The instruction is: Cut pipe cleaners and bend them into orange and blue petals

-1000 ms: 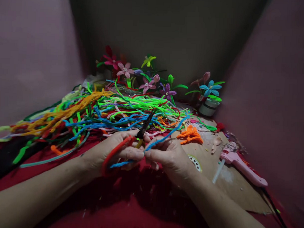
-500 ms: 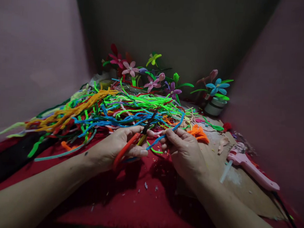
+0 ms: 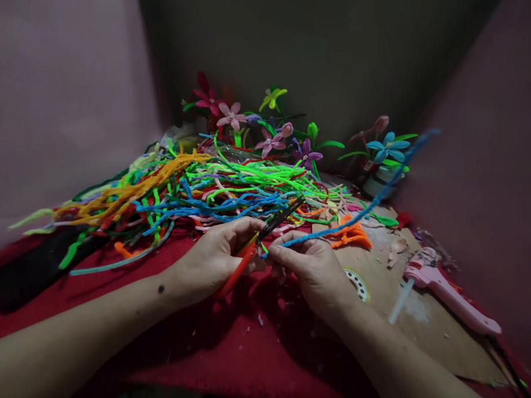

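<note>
My left hand (image 3: 226,250) is closed around dark-jawed pliers (image 3: 283,216) with orange and yellow handles, their long nose pointing up and to the right. Pinched between the thumb and fingers of my right hand (image 3: 317,267) is a blue pipe cleaner (image 3: 356,216). Its long free end rises to the upper right, and its short end sits by the pliers' pivot near my left fingers. A small bit of green shows beside that end. Just beyond both hands lies a large pile of coloured pipe cleaners (image 3: 244,175).
Pipe-cleaner flowers (image 3: 270,142) stand behind the pile. At right, a blue flower (image 3: 388,148) rises by a jar (image 3: 377,182). A pink glue gun (image 3: 456,295) and a white roll with dark holes (image 3: 357,284) rest on cardboard (image 3: 443,344). Red cloth (image 3: 225,360) covers the table.
The blue pipe cleaner has swung out to the upper right, its long end now extended. My hands are closer together, and the pliers tilt further right. The white roll has come into view.
</note>
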Action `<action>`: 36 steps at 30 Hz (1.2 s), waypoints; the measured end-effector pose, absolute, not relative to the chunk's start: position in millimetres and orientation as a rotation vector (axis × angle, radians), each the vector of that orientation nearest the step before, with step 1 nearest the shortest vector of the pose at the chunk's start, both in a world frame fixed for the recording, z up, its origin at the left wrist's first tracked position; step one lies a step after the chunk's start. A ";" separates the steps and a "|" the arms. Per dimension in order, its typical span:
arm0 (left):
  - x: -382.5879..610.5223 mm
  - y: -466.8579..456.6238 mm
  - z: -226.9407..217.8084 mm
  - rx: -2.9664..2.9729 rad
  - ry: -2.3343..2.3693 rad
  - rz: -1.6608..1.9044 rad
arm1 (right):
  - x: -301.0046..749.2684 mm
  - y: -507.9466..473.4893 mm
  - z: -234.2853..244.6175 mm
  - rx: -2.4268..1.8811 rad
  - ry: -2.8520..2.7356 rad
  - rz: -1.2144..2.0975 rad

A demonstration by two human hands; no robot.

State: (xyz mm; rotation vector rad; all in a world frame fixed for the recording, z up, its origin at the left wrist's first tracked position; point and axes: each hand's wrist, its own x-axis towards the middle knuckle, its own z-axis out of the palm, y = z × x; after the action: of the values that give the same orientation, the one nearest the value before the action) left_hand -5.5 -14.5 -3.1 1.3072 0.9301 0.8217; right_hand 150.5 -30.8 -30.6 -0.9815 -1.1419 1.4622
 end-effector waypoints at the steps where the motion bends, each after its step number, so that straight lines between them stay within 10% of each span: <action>1: -5.5 -13.6 -3.9 1.300 0.923 0.805 | 150.3 -30.6 -31.6 -1.001 -1.139 1.463; 36: -18.9 -6.8 -10.1 1.258 0.873 0.770 | 152.2 -28.9 -28.4 -0.810 -0.908 1.584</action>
State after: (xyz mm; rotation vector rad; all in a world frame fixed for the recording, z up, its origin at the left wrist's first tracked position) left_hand -18.9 -6.8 -10.1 1.2583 0.8726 0.7700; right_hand 152.2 -28.9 -28.4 -0.8098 -0.9081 1.5842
